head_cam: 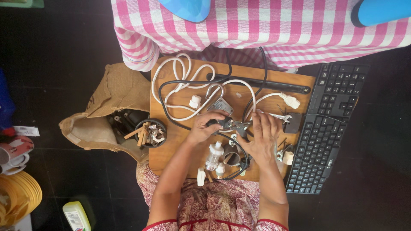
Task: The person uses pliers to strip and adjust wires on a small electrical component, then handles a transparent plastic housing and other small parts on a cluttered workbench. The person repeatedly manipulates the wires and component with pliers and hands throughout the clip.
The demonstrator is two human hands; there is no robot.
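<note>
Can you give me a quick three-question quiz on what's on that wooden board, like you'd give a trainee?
1. True or false: the black keyboard lies off the board's right edge.
2. What does the left hand grip?
A. a small dark part
B. a yellow bottle
C. a cup
3. What colour is the cable coiled at the board's far left?

Key:
1. True.
2. A; the right hand meets it at the pliers, though the exact grip is hard to tell.
3. White.
</note>
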